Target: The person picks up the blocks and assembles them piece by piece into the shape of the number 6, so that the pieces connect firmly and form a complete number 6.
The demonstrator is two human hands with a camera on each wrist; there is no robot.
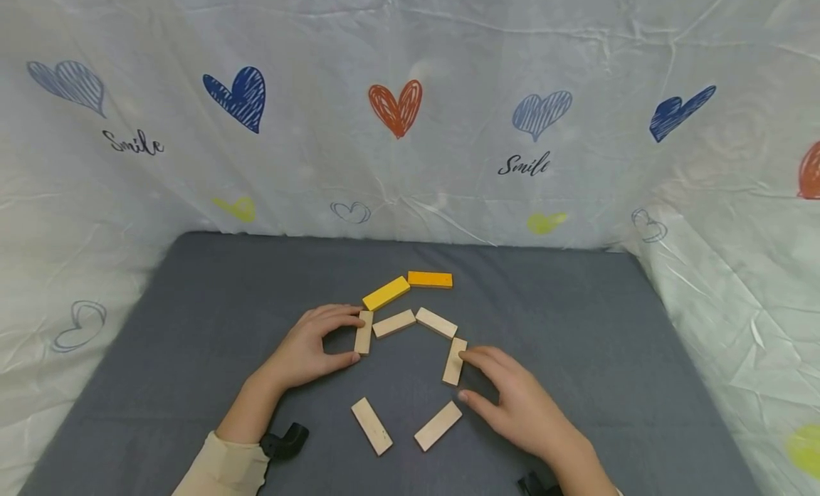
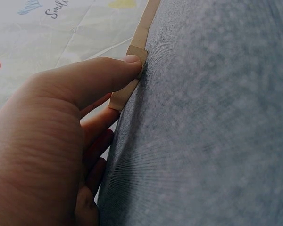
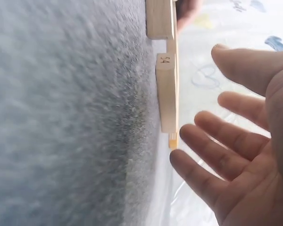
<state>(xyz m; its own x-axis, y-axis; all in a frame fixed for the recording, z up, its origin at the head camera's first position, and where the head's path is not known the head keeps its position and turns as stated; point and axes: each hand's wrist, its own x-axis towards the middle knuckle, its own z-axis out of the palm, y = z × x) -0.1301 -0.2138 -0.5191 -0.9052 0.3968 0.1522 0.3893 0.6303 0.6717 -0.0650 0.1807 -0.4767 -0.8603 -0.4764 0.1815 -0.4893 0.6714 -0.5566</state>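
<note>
My left hand (image 1: 317, 345) pinches a plain wooden block (image 1: 364, 332) lengthwise, thumb at its near end and fingers at its far end. The left wrist view shows the thumb against one end of this block (image 2: 125, 94). Beside another plain block (image 1: 455, 361), at the right of the curve, is my right hand (image 1: 515, 403), its fingers loosely spread. A fingertip is at that block's edge; whether it touches cannot be told. In the right wrist view this hand (image 3: 245, 141) grips nothing. Two more plain blocks, one left (image 1: 394, 324) and one right (image 1: 437, 323), form the top of the curve.
Behind the curve lie a yellow block (image 1: 386, 293) and an orange block (image 1: 430, 279), nearly end to end. Nearer me, two plain blocks slant on the left (image 1: 371, 426) and right (image 1: 438, 425). A grey cloth (image 1: 564, 325) covers the table; a heart-printed white sheet (image 1: 448, 176) hangs behind.
</note>
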